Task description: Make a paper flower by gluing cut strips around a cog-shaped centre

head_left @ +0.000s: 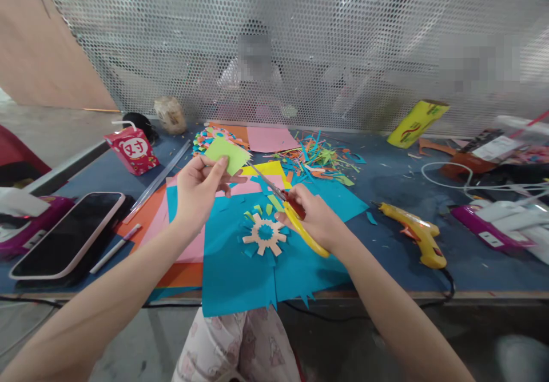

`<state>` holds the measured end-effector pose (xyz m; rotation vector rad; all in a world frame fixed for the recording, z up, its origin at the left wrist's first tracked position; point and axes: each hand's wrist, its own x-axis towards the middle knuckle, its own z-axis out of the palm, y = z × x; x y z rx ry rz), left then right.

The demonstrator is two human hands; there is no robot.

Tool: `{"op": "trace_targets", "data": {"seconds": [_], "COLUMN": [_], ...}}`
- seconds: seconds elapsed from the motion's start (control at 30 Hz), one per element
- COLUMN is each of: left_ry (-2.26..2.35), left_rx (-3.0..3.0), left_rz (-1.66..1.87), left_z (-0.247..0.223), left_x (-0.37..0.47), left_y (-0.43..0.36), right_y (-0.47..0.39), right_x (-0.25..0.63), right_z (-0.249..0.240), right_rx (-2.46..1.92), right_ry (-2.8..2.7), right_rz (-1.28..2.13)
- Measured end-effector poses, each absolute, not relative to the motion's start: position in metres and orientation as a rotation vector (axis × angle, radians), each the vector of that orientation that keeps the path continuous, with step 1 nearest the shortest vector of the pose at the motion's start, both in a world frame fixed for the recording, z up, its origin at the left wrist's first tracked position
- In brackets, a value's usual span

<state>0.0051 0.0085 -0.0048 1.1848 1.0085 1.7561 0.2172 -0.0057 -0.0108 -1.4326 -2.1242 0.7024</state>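
My left hand [203, 184] pinches a light green paper piece [228, 154] whose right edge is cut into a fringe. My right hand [311, 216] holds yellow-handled scissors [295, 217], their blades pointing up and left, with the tips close to the fringed edge. Below both hands, a pale peach paper gear shape [258, 235] with a blue middle lies on large blue paper [235, 282]. Small green strips [275, 203] lie just above the gear shape. Yellow paper [274, 170] and pink paper [189, 247] show around the blue sheets.
Paper scraps [319, 156] are heaped behind the blue paper. At right lie a yellow glue gun [414, 230], a yellow tube [416, 123] and a purple power strip [489, 230]. At left are a phone [71, 236], a red drink carton [135, 150] and a glue stick [114, 250].
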Motion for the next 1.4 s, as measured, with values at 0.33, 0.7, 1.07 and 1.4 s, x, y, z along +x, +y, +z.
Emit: {"op": "trace_targets", "data": {"seconds": [0.33,0.7,1.07,1.4], "left_ry": [1.096,1.121,1.124,1.134], "left_rx": [1.346,1.353,1.373,1.338], "left_rz": [1.717,1.718,1.711,1.686], "left_z": [0.000,0.001,0.001,0.003], "left_x": [0.010,0.010,0.010,0.010], "left_y": [-0.001,-0.002,-0.002,-0.003], "right_y": [-0.010,-0.010,-0.009,-0.007], "right_x": [0.214,0.213,0.214,0.216], "right_z": [-0.010,-0.010,-0.010,-0.012], "right_rx": [-1.457,-1.463,-1.389,-1.431], "right_ry": [-2.144,-2.125,-2.127,-2.118], "right_rz": [0.744,0.750,0.756,0.725]}}
